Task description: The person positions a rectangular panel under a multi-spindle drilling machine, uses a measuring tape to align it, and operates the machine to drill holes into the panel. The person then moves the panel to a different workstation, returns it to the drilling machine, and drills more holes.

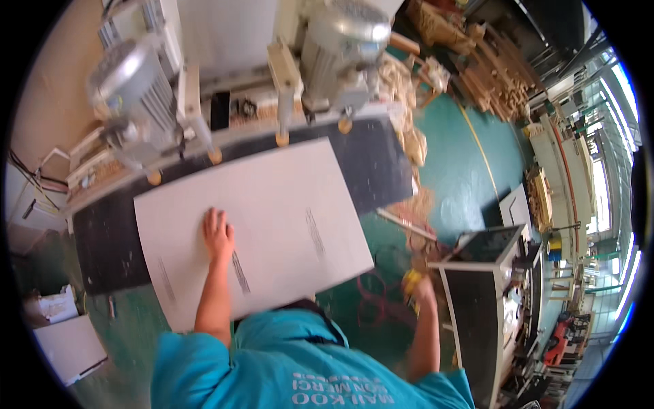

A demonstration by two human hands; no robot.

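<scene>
A large white panel [272, 225] with faint lines of print lies on the dark machine table [371, 163], overhanging its near edge. My left hand [218, 235] rests on the panel, palm down and fingers stretched out. Off to the right, beyond the panel's edge, my right hand [424, 292] is closed around a small yellow and dark thing [411, 281], apparently a tape measure, though motion blurs it. Parts of its fingers are smeared too.
Two grey motors [139, 85] [344, 44] and several pressers with orange-brown tips [282, 140] stand along the panel's far side. A dark-sided cabinet [470, 307] is close to my right hand. Wood strips [497, 75] are piled at the far right; pink strapping [381, 307] lies on the green floor.
</scene>
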